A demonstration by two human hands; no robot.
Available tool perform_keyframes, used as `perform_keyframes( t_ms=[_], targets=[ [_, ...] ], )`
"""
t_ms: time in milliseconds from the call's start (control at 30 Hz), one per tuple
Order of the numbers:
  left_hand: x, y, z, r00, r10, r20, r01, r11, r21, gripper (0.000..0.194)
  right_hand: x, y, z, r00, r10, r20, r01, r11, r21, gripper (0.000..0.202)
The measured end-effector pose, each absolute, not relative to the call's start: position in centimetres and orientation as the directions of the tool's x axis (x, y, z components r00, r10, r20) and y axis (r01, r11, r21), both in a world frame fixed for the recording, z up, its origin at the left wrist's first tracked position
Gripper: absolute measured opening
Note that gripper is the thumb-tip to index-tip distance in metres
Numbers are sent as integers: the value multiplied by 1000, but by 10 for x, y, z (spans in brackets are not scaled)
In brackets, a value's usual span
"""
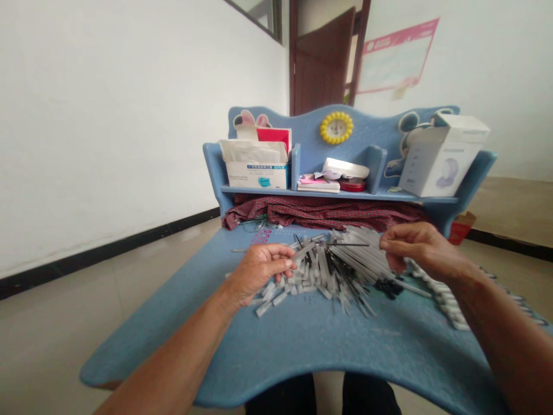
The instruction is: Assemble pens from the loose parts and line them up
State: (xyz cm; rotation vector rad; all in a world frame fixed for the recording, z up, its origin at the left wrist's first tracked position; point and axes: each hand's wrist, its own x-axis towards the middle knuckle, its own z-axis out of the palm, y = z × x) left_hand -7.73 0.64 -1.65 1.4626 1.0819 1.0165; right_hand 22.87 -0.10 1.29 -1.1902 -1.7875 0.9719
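Observation:
My left hand [265,268] pinches a short translucent sleeve [303,252] between thumb and fingers, over the left part of a loose pile. My right hand [410,245] is closed at the fingertips above the pile's right side; whatever it grips is too small to make out. A thin dark rod [348,245] lies level between the hands, its right end just short of my right fingers. Below, the pile mixes clear sleeves [322,268], dark thin sticks [345,279] and longer pale strips [365,256]. Small black pieces [390,286] sit under my right hand.
The blue desk [302,346] has a rear shelf carrying a mask box [258,174], papers [318,185], a red tin [352,186] and a white box [440,158]. Checked cloth [319,212] lies beneath the shelf. White bundled pieces [447,302] line the right side, near my right forearm.

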Motion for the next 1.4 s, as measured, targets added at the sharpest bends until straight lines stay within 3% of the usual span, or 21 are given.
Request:
perform_keyframes(
  t_ms=[1000,1400],
  targets=[
    [-75,5,-14,206,976,70,290,-129,948,19,227,-1,11,-293,948,124,407,242,-881,34],
    [-77,2,-12,427,904,-2,305,-141,942,19,217,-1,4,-420,905,62,344,222,-912,32]
  ],
)
